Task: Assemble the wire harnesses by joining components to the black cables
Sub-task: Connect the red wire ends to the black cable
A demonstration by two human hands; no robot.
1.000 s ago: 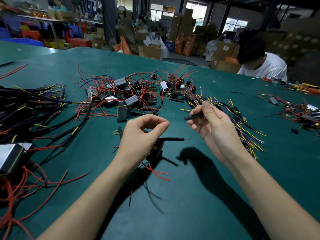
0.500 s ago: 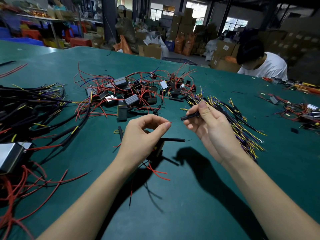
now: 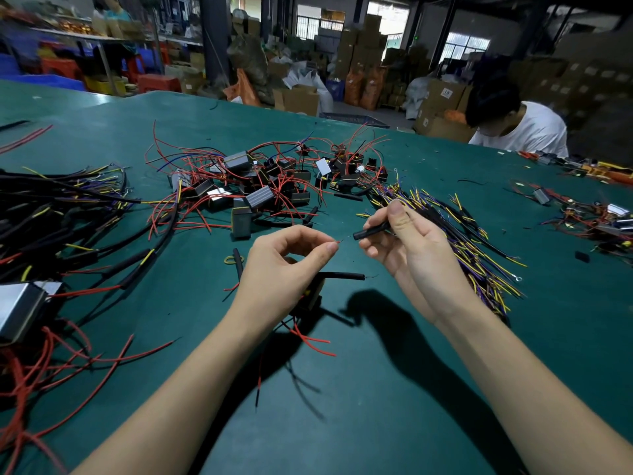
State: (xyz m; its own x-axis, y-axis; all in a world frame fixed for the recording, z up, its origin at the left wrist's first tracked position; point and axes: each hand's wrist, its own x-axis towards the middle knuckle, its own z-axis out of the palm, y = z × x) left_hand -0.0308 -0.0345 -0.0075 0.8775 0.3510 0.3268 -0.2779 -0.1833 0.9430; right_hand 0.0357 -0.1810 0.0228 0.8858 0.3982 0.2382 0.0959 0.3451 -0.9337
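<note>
1. The left hand (image 3: pixel 281 265) pinches a thin red wire (image 3: pixel 338 241) at thumb and forefinger tips, above the green desk (image 3: pixel 394 389).
2. The right hand (image 3: pixel 411 248) has its grip closed around a short black cable (image 3: pixel 371 231), its end just beside the wire tip.
3. A small black part (image 3: pixel 313 294) hangs under the left hand.

**Hands bring a red wire tip to a black cable over the table**

The left hand (image 3: pixel 284 269) pinches a thin red wire (image 3: pixel 338 241) by its tip between thumb and forefinger. The right hand (image 3: pixel 411 255) grips a short black cable (image 3: pixel 371 231), its open end pointing at the wire tip, the two just apart. Under the left hand a small component (image 3: pixel 313 296) with a black sleeve (image 3: pixel 342 276) hangs above the green table (image 3: pixel 376 389). A heap of boxes and red wires (image 3: pixel 260 186) lies beyond; yellow-and-purple leads (image 3: pixel 472 241) lie beside the right hand.
</note>
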